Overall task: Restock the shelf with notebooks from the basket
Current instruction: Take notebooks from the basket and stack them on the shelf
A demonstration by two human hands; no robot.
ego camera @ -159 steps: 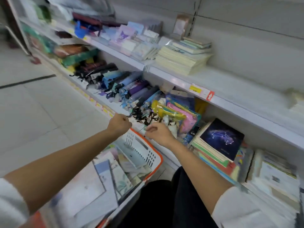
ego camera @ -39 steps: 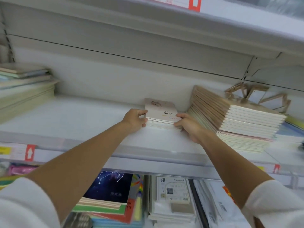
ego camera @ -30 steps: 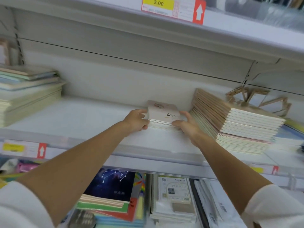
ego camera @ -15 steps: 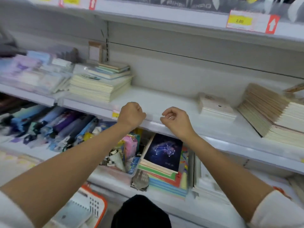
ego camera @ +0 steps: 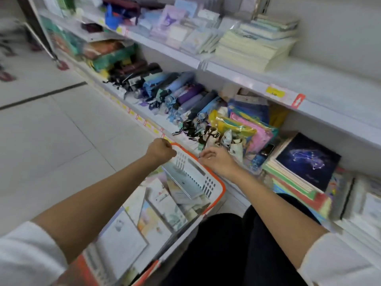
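- Left hand [ego camera: 159,150]: curled into a fist at the far corner of the white lattice-walled plastic basket with orange rim [ego camera: 222,187]; whether it clasps the rim cannot be told.
- Right hand [ego camera: 218,162]: over the same rim, fingers loosely bent, nothing seen in them.
- Thin pastel-covered paper notebooks [ego camera: 165,205]: lying loose and overlapping inside the basket, some tilted against its wall.
- Handling, as judged: light, flexible, smooth-covered and liable to slide or fan apart; best squared into a small pile and clasped by opposite edges, thumbs on top.
- White metal shelf [ego camera: 329,83]: bare space beside a stack of cream-paged notebooks [ego camera: 253,52].
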